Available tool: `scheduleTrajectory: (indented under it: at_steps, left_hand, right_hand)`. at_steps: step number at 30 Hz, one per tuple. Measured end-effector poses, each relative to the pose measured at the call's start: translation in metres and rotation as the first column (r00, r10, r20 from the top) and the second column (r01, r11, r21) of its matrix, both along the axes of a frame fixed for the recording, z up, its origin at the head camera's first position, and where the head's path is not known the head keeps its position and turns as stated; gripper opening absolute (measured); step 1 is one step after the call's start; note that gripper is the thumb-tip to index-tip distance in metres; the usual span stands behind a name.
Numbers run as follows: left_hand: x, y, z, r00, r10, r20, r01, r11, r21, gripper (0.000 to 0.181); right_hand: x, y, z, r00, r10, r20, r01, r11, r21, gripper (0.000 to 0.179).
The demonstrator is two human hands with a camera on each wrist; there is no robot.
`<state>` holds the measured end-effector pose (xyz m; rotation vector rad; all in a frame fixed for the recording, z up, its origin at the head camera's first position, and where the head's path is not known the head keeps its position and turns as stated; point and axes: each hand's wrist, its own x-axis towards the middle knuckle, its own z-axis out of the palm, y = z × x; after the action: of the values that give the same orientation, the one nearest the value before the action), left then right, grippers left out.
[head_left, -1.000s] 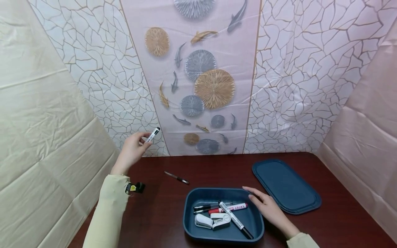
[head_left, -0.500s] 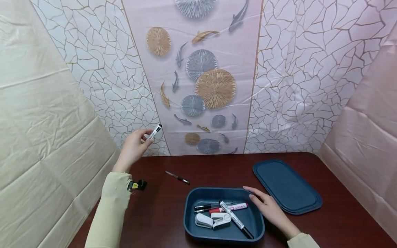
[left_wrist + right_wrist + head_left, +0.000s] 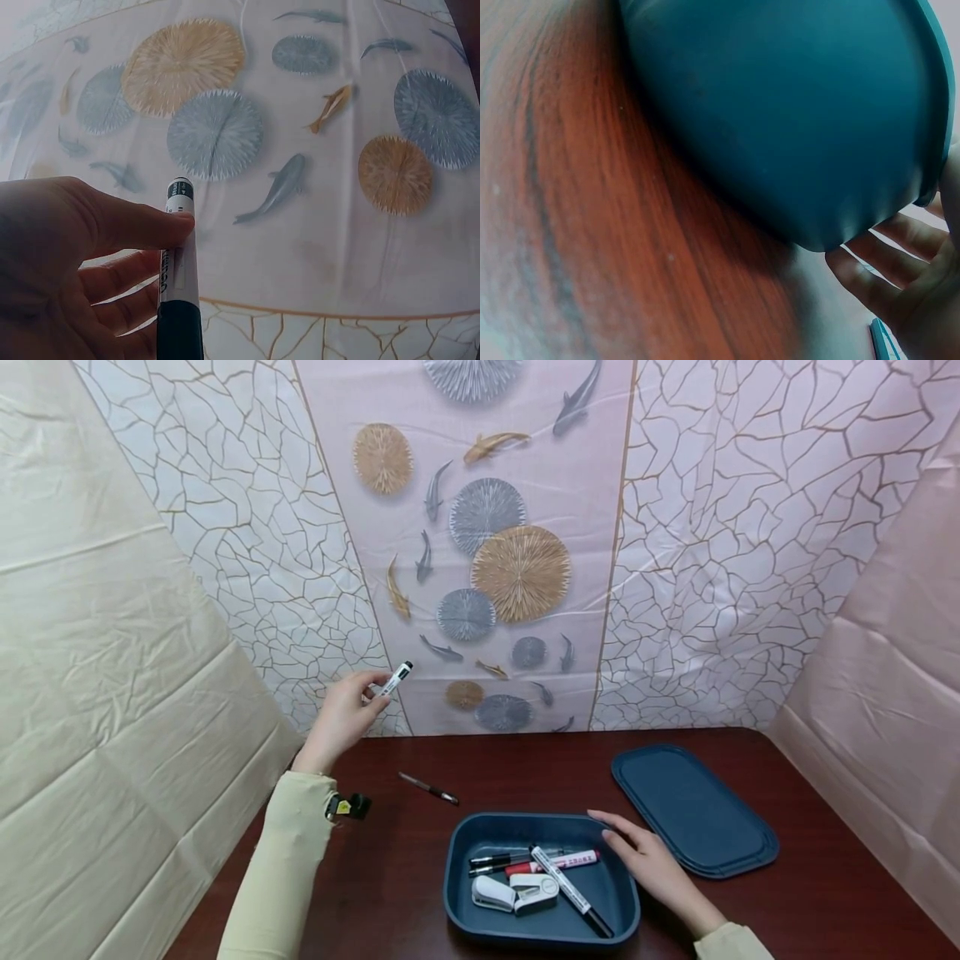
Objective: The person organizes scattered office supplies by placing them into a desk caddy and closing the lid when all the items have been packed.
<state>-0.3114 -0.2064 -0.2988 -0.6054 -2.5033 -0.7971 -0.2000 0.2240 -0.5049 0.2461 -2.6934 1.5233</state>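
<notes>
My left hand (image 3: 347, 714) is raised at the left, above the far part of the table, pinching a white marker (image 3: 396, 678) between thumb and fingers. In the left wrist view the marker (image 3: 180, 262) stands nearly upright, its black cap at the bottom and the thumb across its barrel. At the lower right, my right hand (image 3: 651, 867) holds the right rim of the blue box (image 3: 450, 881), thumb over the rim and fingers (image 3: 866, 281) along the outer wall. Inside lie a black-and-white marker (image 3: 566, 885), a pink-and-red marker (image 3: 577, 860), black pens (image 3: 487, 863) and two white staplers (image 3: 492, 894).
A black pen (image 3: 427, 787) lies on the dark red table (image 3: 375, 877), left of and behind the box. Right of the box, the blue lid (image 3: 693, 810) lies flat. Patterned cloth (image 3: 525, 460) hangs at the back, and pale cloth walls (image 3: 135, 693) stand on both sides.
My left hand has shifted a little to the right with the marker still pinched. My right hand stays on the box, and the things inside have not moved.
</notes>
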Motion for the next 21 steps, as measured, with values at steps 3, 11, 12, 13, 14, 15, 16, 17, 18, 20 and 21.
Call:
scheduleTrajectory:
  at_steps: [3,11,12,13,14,15,16,17,18,20,21]
  left_hand:
    - [-0.001,0.007,0.000,1.000,-0.010,-0.003,0.010,1.000,-0.004,0.033]
    - [-0.003,0.029,0.003,0.998,-0.052,0.029,0.052,0.998,0.019,0.034]
    - [-0.003,0.033,0.003,0.998,-0.060,0.029,0.060,0.998,0.018,0.033]
    - [-0.004,0.036,0.004,0.997,-0.066,0.027,0.065,0.998,0.016,0.033]
    - [-0.004,0.039,0.004,0.997,-0.073,0.028,0.072,0.997,0.019,0.033]
    - [-0.005,0.043,0.004,0.997,-0.077,0.027,0.076,0.997,0.021,0.032]
    - [-0.005,0.046,0.005,0.996,-0.083,0.027,0.082,0.996,0.025,0.032]
    - [-0.005,0.049,0.005,0.996,-0.091,0.026,0.090,0.996,0.028,0.032]
    - [-0.004,0.052,0.006,0.995,-0.095,0.025,0.094,0.995,0.027,0.033]
    - [-0.004,0.057,0.006,0.994,-0.110,0.028,0.109,0.993,0.034,0.033]
    - [-0.003,0.060,0.006,0.993,-0.119,0.027,0.118,0.992,0.035,0.034]
  right_hand:
    - [0.000,0.000,0.000,1.000,-0.001,-0.002,0.001,1.000,-0.004,0.044]
    - [0.000,0.000,0.001,1.000,0.000,0.007,0.000,1.000,-0.007,0.045]
    - [0.000,0.000,0.001,1.000,0.000,0.007,0.000,1.000,-0.008,0.045]
    - [0.000,0.000,0.001,1.000,0.000,0.007,0.000,1.000,-0.008,0.045]
    - [0.000,0.001,0.001,1.000,0.000,0.006,0.000,1.000,-0.007,0.046]
    - [0.000,0.001,0.001,1.000,0.001,0.005,-0.001,1.000,-0.007,0.046]
    - [0.000,0.001,0.001,1.000,0.001,0.005,-0.001,1.000,-0.006,0.046]
    - [0.000,0.001,0.001,1.000,0.001,0.005,-0.001,1.000,-0.006,0.046]
    - [0.000,0.001,0.001,1.000,0.000,0.004,0.000,1.000,-0.003,0.046]
    - [0.000,0.001,0.001,1.000,0.000,0.004,0.000,1.000,-0.001,0.046]
    - [0.001,0.001,0.001,1.000,0.001,0.004,-0.001,1.000,-0.002,0.046]
